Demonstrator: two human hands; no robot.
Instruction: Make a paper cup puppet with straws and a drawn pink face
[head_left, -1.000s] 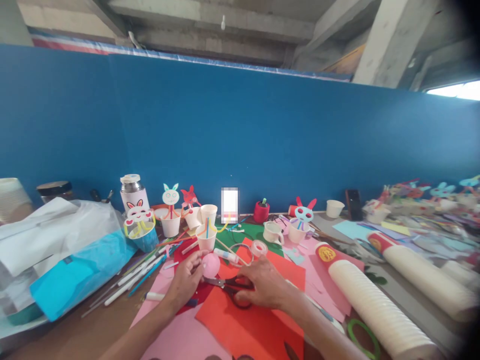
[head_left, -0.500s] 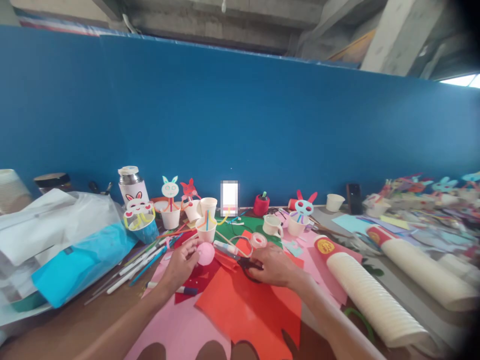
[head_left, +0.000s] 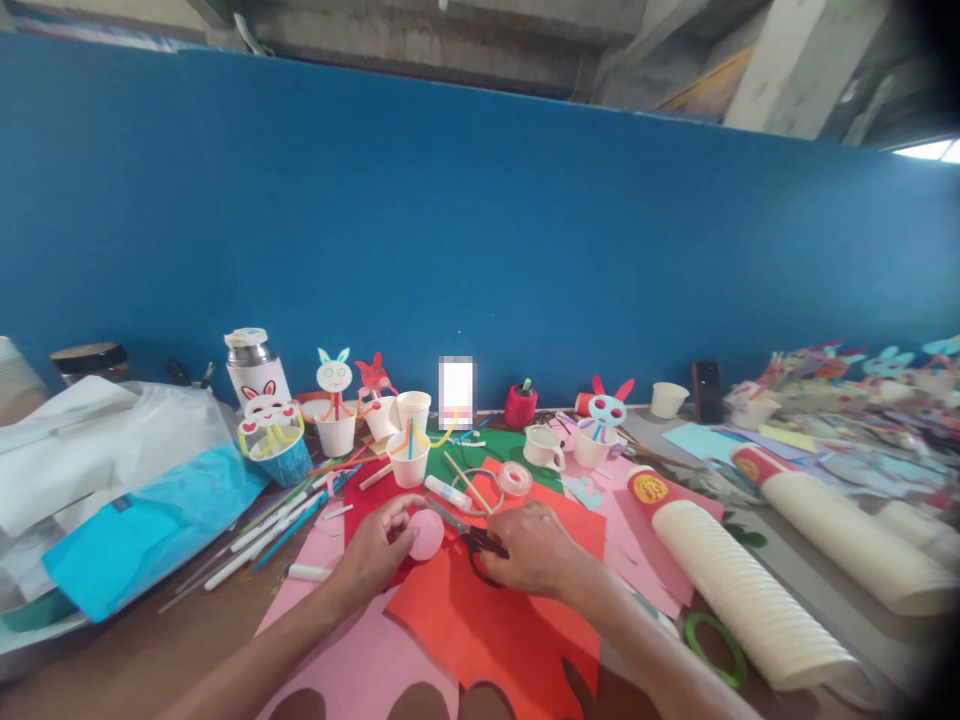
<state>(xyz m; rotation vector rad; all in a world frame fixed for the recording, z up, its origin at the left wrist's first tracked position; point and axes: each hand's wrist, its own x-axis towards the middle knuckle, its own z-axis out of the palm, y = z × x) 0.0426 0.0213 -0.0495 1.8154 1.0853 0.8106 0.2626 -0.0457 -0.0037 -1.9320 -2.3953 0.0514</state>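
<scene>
My left hand (head_left: 381, 548) pinches a small pink paper circle (head_left: 428, 537) at its left edge. My right hand (head_left: 534, 552) is closed on the black handles of a pair of scissors (head_left: 478, 541). The scissor blades point left and lie at the circle's upper edge; I cannot tell whether they touch it. Under both hands are a sheet of red-orange paper (head_left: 495, 630) and pink paper (head_left: 360, 655) with rounded cut-outs. Just beyond the hands lie a white tube (head_left: 448, 493) and a roll of tape (head_left: 515, 480).
Paper cups with rabbit figures (head_left: 335, 435) stand along the blue partition (head_left: 480, 220). Stacked paper cups (head_left: 742, 590) lie to the right, beside a green tape ring (head_left: 715, 650). Plastic bags (head_left: 150, 500) and several pens (head_left: 262, 535) are to the left.
The circle and my left hand have shifted right and toward me. My right hand has come slightly left and lower, so the scissors are closer to the circle.
</scene>
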